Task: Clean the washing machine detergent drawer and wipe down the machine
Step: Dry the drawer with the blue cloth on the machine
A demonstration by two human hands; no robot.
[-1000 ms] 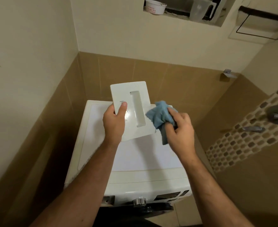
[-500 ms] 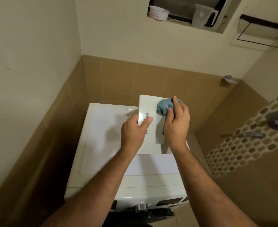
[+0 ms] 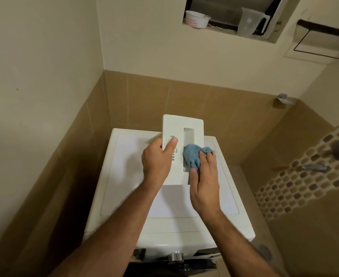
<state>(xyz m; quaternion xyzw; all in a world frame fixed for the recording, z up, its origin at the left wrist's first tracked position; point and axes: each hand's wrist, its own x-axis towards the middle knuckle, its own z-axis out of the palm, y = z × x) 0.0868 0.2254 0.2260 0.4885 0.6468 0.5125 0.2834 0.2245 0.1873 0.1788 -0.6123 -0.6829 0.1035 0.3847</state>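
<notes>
The blue cloth (image 3: 192, 157) has slid down the drawer front (image 3: 181, 134), pressed by the right hand (image 3: 204, 180); left hand (image 3: 157, 160) grips the drawer's edge.

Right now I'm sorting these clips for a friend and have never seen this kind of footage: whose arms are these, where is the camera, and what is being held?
There is no robot here. The camera sits on a person's head and looks forward and down, so the two bare arms are the wearer's own. Below them stands a white washing machine in a tiled corner. The left hand grips a white detergent drawer front, holding it tilted above the machine's top. The right hand presses a blue cloth against its recessed handle. Up on the wall ledge sit a white bowl and a clear measuring jug.
</notes>
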